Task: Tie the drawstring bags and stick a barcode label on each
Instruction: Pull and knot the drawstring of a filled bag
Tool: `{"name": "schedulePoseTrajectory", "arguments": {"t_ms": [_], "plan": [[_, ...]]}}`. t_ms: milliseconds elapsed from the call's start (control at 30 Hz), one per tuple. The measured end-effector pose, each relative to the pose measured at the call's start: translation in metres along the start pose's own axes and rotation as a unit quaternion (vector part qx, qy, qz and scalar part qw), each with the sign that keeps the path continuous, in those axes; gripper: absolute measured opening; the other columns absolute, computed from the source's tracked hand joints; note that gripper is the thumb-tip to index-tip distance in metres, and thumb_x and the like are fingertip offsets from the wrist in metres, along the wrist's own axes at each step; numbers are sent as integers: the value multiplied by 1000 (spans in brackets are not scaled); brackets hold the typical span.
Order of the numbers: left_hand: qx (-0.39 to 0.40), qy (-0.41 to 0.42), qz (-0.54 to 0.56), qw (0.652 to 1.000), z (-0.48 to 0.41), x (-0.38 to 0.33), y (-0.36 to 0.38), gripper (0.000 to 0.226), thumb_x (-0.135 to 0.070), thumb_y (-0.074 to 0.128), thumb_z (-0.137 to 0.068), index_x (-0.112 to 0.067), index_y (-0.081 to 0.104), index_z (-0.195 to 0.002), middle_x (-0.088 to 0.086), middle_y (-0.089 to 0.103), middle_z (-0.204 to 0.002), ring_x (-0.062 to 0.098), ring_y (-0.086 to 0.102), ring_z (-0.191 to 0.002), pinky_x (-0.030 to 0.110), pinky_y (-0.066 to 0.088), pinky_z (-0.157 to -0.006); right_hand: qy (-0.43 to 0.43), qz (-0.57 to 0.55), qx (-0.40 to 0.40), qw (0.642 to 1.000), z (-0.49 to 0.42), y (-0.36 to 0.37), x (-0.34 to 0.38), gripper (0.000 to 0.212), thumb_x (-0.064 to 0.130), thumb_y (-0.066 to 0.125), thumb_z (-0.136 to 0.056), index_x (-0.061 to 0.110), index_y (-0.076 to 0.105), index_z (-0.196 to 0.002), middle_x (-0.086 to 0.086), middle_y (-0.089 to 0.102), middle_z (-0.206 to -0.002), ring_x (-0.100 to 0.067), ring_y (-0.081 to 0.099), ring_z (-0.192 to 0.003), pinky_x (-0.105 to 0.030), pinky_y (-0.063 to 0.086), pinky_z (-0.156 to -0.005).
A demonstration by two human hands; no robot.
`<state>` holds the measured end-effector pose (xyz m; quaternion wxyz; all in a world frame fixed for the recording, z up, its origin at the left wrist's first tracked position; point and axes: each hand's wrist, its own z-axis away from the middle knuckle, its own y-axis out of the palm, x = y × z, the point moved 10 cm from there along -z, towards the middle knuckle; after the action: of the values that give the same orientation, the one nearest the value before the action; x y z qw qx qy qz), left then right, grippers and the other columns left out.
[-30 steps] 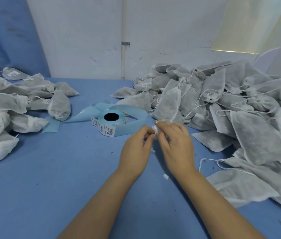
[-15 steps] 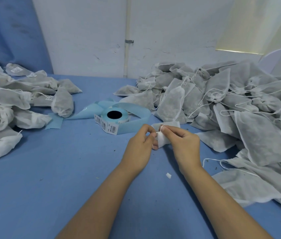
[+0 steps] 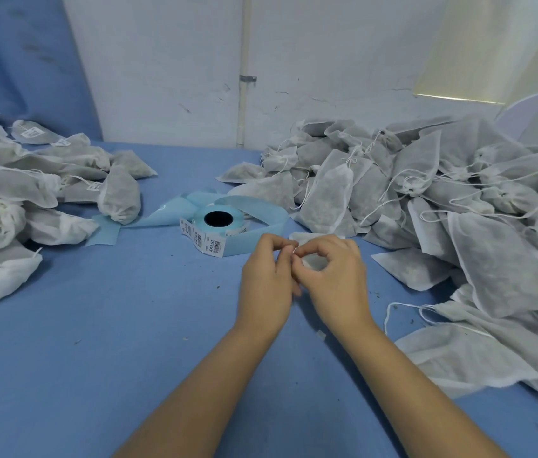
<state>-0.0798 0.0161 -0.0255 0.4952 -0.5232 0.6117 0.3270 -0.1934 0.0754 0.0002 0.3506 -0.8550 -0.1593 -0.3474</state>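
I see both hands meeting at the middle of the blue table [image 3: 96, 325]. The left hand [image 3: 267, 276] and the right hand [image 3: 337, 279] have their fingers curled, thumb and forefinger tips pressed together on the neck of a small bag [image 3: 314, 261]. I cannot tell whether they pinch cord or cloth. The small bag sits between the hands, mostly hidden behind them, low over the table.

At eleven o'clock from the hands lies the label roll [image 3: 218, 223], its blue backing strip trailing loose and barcode labels showing on its front. At two o'clock a big heap of bags [image 3: 426, 200] with loose cords spreads to the table's edge. At nine o'clock lies a second heap [image 3: 13, 193], some of its bags bearing labels. A white scrap [image 3: 320, 335] lies at six o'clock, beside the right wrist.
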Motion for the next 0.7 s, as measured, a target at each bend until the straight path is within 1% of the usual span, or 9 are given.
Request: {"name": "schedulePoseTrajectory", "arguments": {"t_ms": [67,133,200,267,333,400,467,533,700], "plan": [[-7,-34,58,998,1,5,1,15,-14,47,-98,-20,53,-85,1,63,-66,11,57,-53,23,47,-57,57,-87,6,995,0,3,-8,12,14,74,-77,20,66,-70,13,50,-94,-1,49,-89,-5,36,-75],[-3,-40,97,994,-1,6,2,17,-10,48,-98,-21,53,-85,1,67,-80,15,66,-74,29,52,-73,119,-183,21,976,1,9,-16,17,8,73,-77,21,66,-68,5,49,-99,3,53,-80,-8,42,-73],[25,-27,116,993,-3,4,5,18,-8,48,-98,-20,54,-85,1,69,-87,17,68,-84,31,53,-81,187,-279,43,941,4,18,-26,11,6,69,-81,12,66,-72,-7,60,-101,-8,62,-82,-16,48,-72],[50,-5,92,995,-6,2,6,18,-11,48,-98,-21,55,-86,-3,70,-90,12,67,-86,29,51,-82,241,-338,87,905,8,29,-31,6,10,64,-83,7,67,-79,-13,69,-97,-21,64,-87,-24,46,-73],[62,13,57,996,-8,1,5,17,-14,48,-99,-22,54,-86,-11,69,-84,12,65,-84,31,50,-82,259,-364,122,886,8,34,-31,10,15,61,-81,12,69,-76,-10,71,-89,-17,63,-86,-25,40,-69],[69,21,39,997,-9,0,5,16,-15,48,-99,-21,54,-86,-17,66,-76,15,64,-84,33,48,-83,260,-393,133,872,7,34,-29,18,14,56,-83,17,65,-68,-4,69,-81,-10,64,-76,-25,34,-63],[71,26,29,997,-9,-2,5,15,-15,48,-98,-20,54,-86,-15,66,-75,16,65,-84,33,48,-83,267,-435,128,850,6,35,-29,22,8,52,-86,15,63,-69,1,64,-74,-7,59,-67,-25,30,-59],[76,25,23,997,-8,-2,6,15,-16,48,-99,-21,54,-86,-12,65,-78,11,65,-80,28,48,-80,269,-460,123,837,7,36,-30,20,5,52,-87,12,62,-71,3,60,-71,-7,50,-65,-22,29,-56],[96,36,-9,995,-6,-3,8,17,-14,45,-100,-21,53,-87,-13,63,-79,-1,61,-72,13,42,-69,269,-475,117,830,7,37,-27,15,7,54,-90,7,59,-76,-1,63,-71,-9,48,-50,-18,31,-46]]}}
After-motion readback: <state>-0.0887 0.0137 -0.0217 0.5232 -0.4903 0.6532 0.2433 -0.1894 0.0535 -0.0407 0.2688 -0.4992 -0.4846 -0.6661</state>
